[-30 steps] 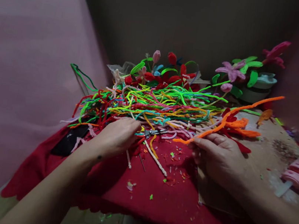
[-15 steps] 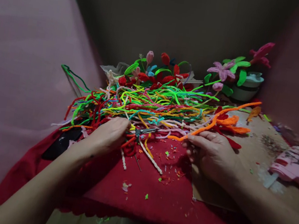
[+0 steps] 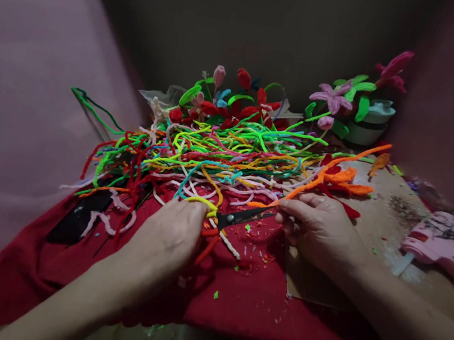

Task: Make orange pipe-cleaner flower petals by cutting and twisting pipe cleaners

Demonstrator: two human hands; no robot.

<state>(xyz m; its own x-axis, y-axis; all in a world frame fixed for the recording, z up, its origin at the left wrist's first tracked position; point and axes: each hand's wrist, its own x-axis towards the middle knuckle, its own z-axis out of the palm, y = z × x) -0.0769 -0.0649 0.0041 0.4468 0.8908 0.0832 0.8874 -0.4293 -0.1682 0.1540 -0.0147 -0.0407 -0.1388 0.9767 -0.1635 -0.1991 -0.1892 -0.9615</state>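
My left hand (image 3: 170, 232) is closed around the yellow handle of a pair of scissors (image 3: 241, 216). Their dark blades point right and reach to the fingertips of my right hand (image 3: 318, 226). That hand pinches an orange pipe cleaner (image 3: 312, 183), whose long end rises to the upper right while a short end sticks out leftward just above the blades. Whether the blades touch it I cannot tell. Behind both hands spreads a tangled heap of coloured pipe cleaners (image 3: 212, 153). An orange pipe-cleaner flower (image 3: 347, 182) lies beyond my right hand.
A pink glue gun (image 3: 433, 246) rests on a cardboard sheet (image 3: 386, 216) at right. Fluffy flowers (image 3: 237, 103) and a pale pot (image 3: 367, 131) stand at the back. A black flat object (image 3: 74, 221) lies left on the red cloth (image 3: 249, 304), which is strewn with scraps.
My left hand has brought the scissors right and nearer, up to my right hand's fingertips. My right hand keeps its pinch on the orange pipe cleaner. The whole view has shifted slightly.
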